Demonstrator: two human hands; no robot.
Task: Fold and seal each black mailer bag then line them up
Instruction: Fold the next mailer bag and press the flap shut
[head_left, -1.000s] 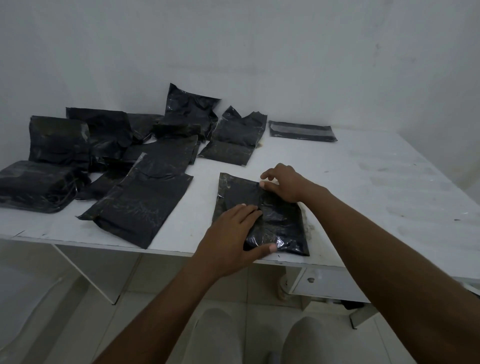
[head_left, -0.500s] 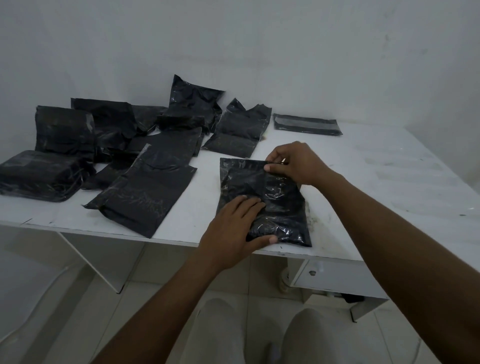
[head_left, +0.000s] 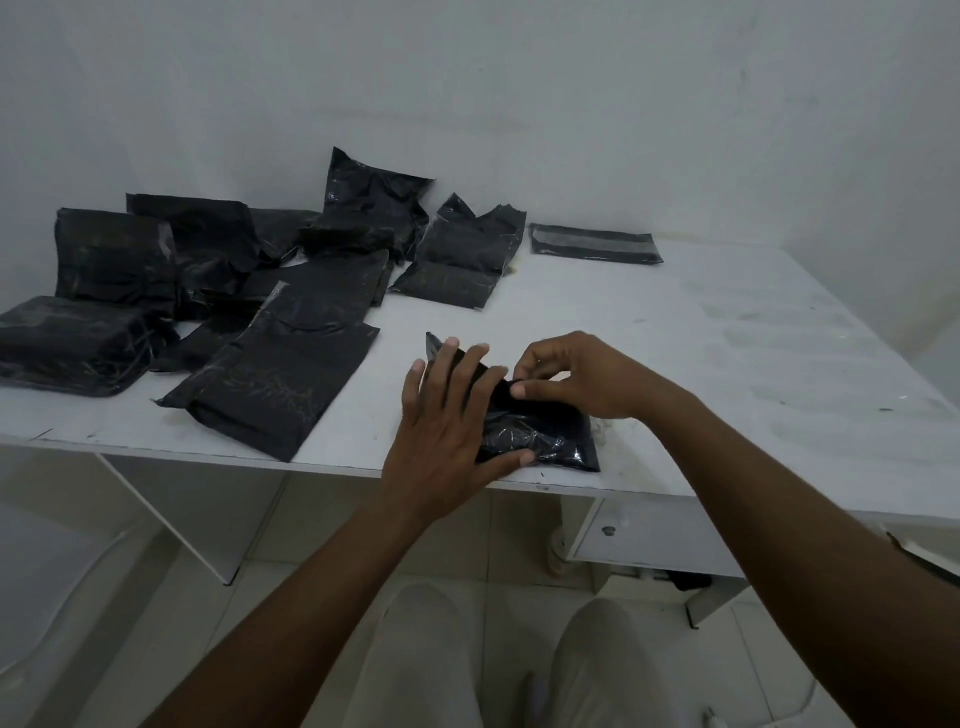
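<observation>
Black mailer bag (head_left: 540, 441) lies at the near edge of the white worktop (head_left: 727, 364). Left hand (head_left: 447, 436) flat on it, grip spread. Right hand (head_left: 582, 379) pinches its folded flap between thumb and fingertips. No readable label or writing. Unsealed bags (head_left: 270, 384) lie left

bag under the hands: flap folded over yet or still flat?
Partly folded: the mailer bag has its top edge pulled down by the right hand; left hand presses it flat.
</observation>
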